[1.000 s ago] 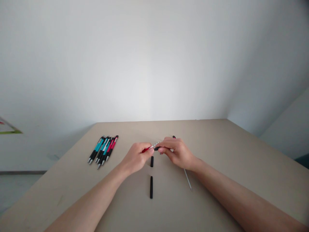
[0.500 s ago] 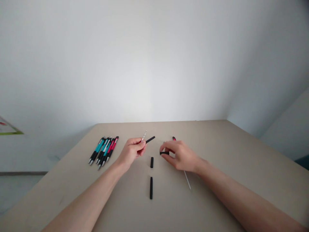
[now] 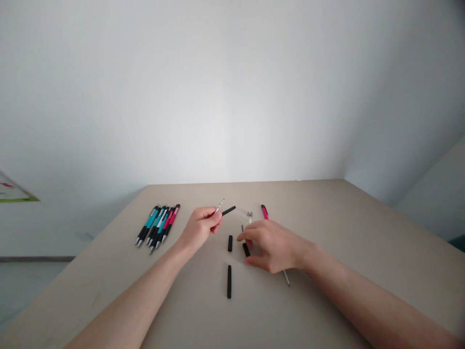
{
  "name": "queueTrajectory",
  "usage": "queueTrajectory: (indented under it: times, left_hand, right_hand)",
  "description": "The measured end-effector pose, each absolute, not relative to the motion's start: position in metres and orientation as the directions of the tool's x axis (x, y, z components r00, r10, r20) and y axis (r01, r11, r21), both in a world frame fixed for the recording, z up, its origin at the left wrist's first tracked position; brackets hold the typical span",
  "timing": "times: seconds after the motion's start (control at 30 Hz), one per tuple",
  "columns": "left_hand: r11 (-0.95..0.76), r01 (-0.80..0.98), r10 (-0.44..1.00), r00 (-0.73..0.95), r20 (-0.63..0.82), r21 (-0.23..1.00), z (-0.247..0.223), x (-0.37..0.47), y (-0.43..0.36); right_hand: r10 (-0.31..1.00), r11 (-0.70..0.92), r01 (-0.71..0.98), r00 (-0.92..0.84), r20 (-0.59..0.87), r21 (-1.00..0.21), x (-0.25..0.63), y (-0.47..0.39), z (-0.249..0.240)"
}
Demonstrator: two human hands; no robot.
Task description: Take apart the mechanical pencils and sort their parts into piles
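Left hand (image 3: pixel 202 225) pinches a rod (image 3: pixel 219 206) and strip (image 3: pixel 228 211); right hand (image 3: pixel 271 245), half open, gripping nothing, spans a tube (image 3: pixel 246 250); its fingers could brush the tips (image 3: pixel 250 214) beyond, rolling them.

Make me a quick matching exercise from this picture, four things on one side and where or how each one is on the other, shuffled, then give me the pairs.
Things:
1. Left hand
2. Pen cluster
3. Long black tube
4. Lone pink pen piece

Places and states:
A. Beyond the right hand
B. At the left of the table
C. Gripping a black piece and a slim pale rod
D. In line with a shorter black tube

Pairs: 1-C, 2-B, 3-D, 4-A
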State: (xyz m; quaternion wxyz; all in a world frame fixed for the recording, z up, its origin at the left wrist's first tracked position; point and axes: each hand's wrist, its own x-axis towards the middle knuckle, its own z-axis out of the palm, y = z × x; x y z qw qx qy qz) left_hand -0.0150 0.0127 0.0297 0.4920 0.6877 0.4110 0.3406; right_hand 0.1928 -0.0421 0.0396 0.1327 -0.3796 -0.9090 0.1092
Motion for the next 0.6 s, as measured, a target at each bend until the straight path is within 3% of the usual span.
queueTrajectory:
  times: [0.23, 0.47, 0.6]
  left_hand:
    - [-0.17, 0.24, 0.912, 0.407, 0.06, 0.956, 0.03, -0.016, 0.013]
    - [-0.175, 0.227, 0.906, 0.417, 0.067, 0.958, 0.026, -0.018, 0.015]
    - [-0.176, 0.227, 0.91, 0.41, 0.07, 0.958, 0.027, -0.018, 0.014]
  right_hand:
    - [0.742, 0.654, 0.688, -0.664, 0.089, -0.313, 0.196, -0.041, 0.041]
    - [0.84, 0.542, 0.75, -0.503, 0.204, -0.378, 0.184, -0.035, 0.03]
    - [0.832, 0.555, 0.755, -0.519, 0.198, -0.351, 0.18, -0.032, 0.024]
